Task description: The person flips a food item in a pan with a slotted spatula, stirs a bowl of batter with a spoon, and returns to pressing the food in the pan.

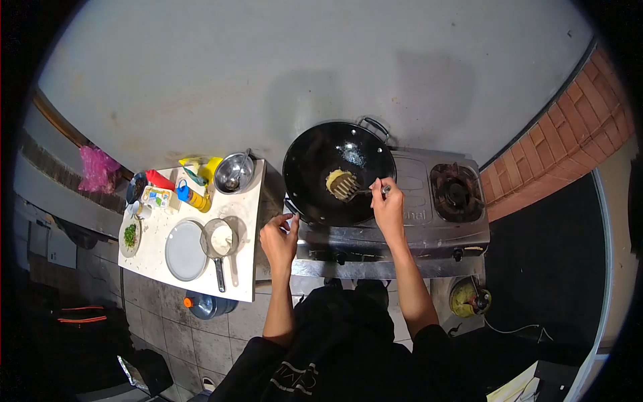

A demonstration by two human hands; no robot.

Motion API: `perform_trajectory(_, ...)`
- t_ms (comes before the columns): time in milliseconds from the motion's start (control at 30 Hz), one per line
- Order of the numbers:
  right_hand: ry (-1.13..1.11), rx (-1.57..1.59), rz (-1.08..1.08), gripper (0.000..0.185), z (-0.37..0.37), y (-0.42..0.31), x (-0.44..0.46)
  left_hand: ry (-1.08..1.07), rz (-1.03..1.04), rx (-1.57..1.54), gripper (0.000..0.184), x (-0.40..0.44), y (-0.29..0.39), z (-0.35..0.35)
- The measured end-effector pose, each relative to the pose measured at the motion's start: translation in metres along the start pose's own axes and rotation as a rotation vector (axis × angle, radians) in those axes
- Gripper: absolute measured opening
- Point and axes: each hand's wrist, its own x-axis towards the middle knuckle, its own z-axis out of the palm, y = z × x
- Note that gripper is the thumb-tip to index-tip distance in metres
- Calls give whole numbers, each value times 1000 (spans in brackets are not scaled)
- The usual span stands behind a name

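A large black wok (315,151) sits on the left side of the stove. My left hand (279,241) is closed at its near-left loop handle, fingertips gripping it. My right hand (388,204) is wrapped round the handle of a slotted spatula (347,187), whose slotted head is down inside the wok. Under and beside that head lies a small yellowish piece of food (331,177); its exact kind I cannot make out. The wok hides the burner beneath it.
Right of the wok is a second burner (457,192) on the steel stove (414,171). The white table (244,275) at left holds a grey plate (186,250), a small saucepan (220,239), a metal bowl (234,173), a yellow bottle (194,197) and chopped greens (130,234). A water jug (211,305) lies below.
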Motion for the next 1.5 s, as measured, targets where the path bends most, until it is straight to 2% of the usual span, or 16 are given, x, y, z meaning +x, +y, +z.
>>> perform_trajectory(667,2,18,30,22,0,-1,1,27,76,-47,27,0,-2,0)
perform_trajectory(1500,-4,-21,24,23,-2,0,4,19,52,-90,24,-2,-2,0)
